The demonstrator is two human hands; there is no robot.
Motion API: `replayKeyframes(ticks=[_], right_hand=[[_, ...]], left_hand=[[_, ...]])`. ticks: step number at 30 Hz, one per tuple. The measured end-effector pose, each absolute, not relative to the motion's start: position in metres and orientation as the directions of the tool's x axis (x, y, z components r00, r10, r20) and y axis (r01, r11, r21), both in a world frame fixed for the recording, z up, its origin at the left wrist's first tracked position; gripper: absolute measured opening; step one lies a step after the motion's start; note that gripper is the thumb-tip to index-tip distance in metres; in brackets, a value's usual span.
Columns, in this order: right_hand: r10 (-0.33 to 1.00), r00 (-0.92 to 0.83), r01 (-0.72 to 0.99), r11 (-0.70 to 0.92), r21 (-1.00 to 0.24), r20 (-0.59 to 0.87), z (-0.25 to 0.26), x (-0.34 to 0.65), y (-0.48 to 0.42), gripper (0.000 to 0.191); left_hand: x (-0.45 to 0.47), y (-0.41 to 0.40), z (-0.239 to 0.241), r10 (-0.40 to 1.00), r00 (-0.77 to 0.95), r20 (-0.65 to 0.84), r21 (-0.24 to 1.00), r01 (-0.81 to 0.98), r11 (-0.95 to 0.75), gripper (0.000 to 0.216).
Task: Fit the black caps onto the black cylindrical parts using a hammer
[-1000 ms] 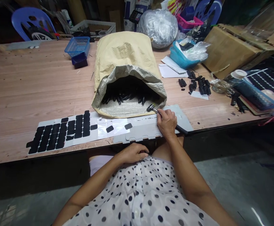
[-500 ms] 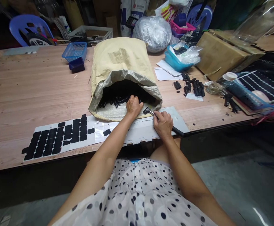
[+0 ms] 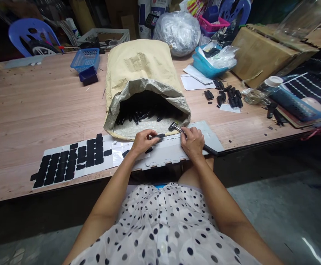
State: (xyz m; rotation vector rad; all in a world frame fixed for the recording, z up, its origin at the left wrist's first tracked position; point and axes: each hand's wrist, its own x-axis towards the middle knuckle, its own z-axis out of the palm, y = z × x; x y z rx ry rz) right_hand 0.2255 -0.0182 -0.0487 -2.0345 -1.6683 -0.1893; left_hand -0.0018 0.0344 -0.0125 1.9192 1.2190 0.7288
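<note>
Your left hand (image 3: 144,141) pinches one black piece (image 3: 160,135) before the open sack (image 3: 142,64); your right hand (image 3: 193,142) is closed around a hammer (image 3: 174,127).

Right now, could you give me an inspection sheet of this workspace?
Surface: wood-grain table, grey board along its near edge.
Job's things: open sack with black pieces inside; hammer-like tool; sheet of black patches.
Clutter: light-blue basket; cardboard box; loose black parts.
Left grip: pinches a slim black piece near the sack's mouth.
Right grip: closed around the tool's handle.
Cables: nothing clearly seen.
Surroundings: blue chair beyond the table.
</note>
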Motion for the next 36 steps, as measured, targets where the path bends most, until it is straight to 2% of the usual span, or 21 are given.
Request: replayKeyframes(ticks=[6,14,21,26,31,36], right_hand=[[0.878,0.245,0.950,-0.133,-0.284,0.411,-0.049,0.227,-0.018,0.032],[0.876,0.257,0.942,-0.134,-0.307,0.409,-0.051,0.229,-0.019,0.032],[0.886,0.218,0.953,-0.103,-0.284,0.410,-0.047,0.232,-0.017,0.033],[0.874,0.225,0.919,-0.044,-0.392,0.430,-0.036,0.228,-0.033,0.038],[0.897,0.085,0.847,0.165,-0.505,0.435,-0.027,0.210,-0.063,0.038],[0.921,0.084,0.866,0.121,-0.484,0.381,-0.024,0.197,-0.077,0.039]], left_hand=[[-0.001,0.015,-0.030,0.878,0.449,0.169,0.714,0.558,-0.423,0.014],[0.004,0.016,-0.034,0.861,0.473,0.189,0.634,0.610,-0.474,0.017],[0.005,0.018,-0.037,0.861,0.470,0.194,0.637,0.607,-0.475,0.018],[0.003,0.020,-0.043,0.863,0.454,0.224,0.677,0.564,-0.473,0.019],[0.003,0.020,-0.044,0.873,0.442,0.208,0.710,0.546,-0.445,0.021],[0.004,0.020,-0.040,0.876,0.445,0.187,0.717,0.547,-0.431,0.023]])
